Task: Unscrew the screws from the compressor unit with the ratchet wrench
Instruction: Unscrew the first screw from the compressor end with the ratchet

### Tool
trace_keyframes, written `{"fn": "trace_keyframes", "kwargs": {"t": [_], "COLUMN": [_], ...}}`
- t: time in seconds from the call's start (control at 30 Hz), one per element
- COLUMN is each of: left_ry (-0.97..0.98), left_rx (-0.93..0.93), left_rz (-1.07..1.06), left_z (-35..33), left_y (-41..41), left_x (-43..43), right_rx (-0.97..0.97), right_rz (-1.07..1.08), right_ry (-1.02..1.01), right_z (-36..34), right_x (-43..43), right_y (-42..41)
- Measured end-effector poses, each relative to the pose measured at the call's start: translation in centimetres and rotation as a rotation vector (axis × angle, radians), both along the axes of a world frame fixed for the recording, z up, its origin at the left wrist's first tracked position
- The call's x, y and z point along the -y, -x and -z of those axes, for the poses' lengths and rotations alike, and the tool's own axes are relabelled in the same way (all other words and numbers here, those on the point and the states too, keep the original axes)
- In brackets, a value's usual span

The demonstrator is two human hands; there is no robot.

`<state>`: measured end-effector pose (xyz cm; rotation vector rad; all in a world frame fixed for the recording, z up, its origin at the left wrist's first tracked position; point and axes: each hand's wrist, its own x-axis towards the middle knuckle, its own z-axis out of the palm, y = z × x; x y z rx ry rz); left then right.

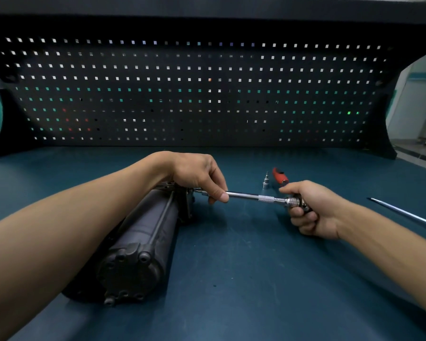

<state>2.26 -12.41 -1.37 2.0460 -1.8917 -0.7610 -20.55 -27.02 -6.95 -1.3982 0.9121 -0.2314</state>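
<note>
Left hand (197, 173) pinches the ratchet wrench (256, 197) shaft; right hand (310, 210) clenches round its head end.
Compressor unit (138, 237) lies on its side, left of desk (256, 279) centre, wrench tip at its far end, left forearm covering part of it. Small socket (266, 182) upright and red handle (279, 175) just beyond right hand; long metal rod (408, 214) near right edge; pegboard (194, 94) along back edge.

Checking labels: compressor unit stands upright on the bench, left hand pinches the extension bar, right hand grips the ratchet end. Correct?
Not quite. The head view shows the compressor unit lying on its side on the bench, not upright. The rest holds: left hand pinches the extension bar, right hand grips the ratchet end.
</note>
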Motion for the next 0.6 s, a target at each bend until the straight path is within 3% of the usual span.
{"fn": "trace_keyframes", "kwargs": {"t": [0.17,0.37,0.6], "left_ry": [-0.005,-0.028,-0.118], "left_rx": [-0.034,-0.043,-0.054], "left_rz": [0.012,0.020,0.007], "left_z": [-0.3,-0.4,-0.5], "left_y": [0.0,0.2,0.3], "left_x": [-0.2,-0.3,-0.3], "right_rx": [0.159,0.451,0.667], "right_rz": [0.148,0.209,0.146], "right_ry": [0.537,0.980,1.225], "right_z": [0.8,1.2,1.4], "right_x": [-0.2,-0.8,-1.0], "right_y": [-0.4,0.2,0.5]}}
